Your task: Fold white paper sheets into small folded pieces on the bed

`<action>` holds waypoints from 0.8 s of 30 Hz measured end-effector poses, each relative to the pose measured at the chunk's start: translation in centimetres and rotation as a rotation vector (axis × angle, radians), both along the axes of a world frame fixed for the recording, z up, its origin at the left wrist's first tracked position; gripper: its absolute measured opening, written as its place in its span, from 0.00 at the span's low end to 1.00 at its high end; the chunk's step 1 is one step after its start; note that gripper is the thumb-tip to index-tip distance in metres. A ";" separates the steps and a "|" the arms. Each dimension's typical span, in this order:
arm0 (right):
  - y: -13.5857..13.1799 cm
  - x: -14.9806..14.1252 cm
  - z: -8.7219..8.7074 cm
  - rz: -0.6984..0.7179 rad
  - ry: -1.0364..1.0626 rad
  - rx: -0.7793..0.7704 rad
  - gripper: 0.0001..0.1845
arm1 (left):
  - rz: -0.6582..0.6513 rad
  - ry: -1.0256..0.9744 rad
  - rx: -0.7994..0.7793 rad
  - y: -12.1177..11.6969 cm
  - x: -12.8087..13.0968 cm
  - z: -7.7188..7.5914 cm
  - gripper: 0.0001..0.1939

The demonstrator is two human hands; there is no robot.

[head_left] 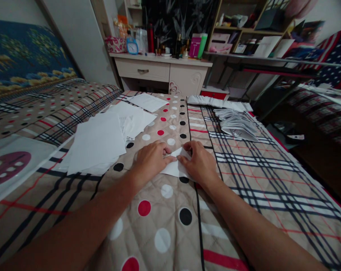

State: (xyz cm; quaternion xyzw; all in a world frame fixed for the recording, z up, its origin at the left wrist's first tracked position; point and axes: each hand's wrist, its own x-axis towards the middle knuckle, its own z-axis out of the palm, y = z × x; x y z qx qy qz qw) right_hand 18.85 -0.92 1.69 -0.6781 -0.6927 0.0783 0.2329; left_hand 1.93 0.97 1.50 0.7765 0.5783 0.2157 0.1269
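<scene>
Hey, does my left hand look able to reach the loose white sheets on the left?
Probably yes: only a strip of bedspread shows between the left hand and the white sheets, though it would first have to leave the small paper it is touching.

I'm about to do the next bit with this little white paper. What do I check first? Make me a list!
1. Left hand on the white paper: ok, it touches the paper's left part.
2. Right hand on it too: ok, it touches the right part.
3. Fold lined up neatly: cannot tell, the hands hide some edges.
4. Hard, smooth surface underneath: not ok, it's a quilted bedcover.
5. Loose sheets out of the way: ok, they lie apart, to the left.
6. Folded papers out of the way: ok, they sit farther off, to the right.
</scene>
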 end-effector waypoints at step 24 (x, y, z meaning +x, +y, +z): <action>0.1 1.6 -0.5 0.282 0.558 0.042 0.13 | 0.041 -0.387 -0.076 -0.6 -0.2 -0.4 0.15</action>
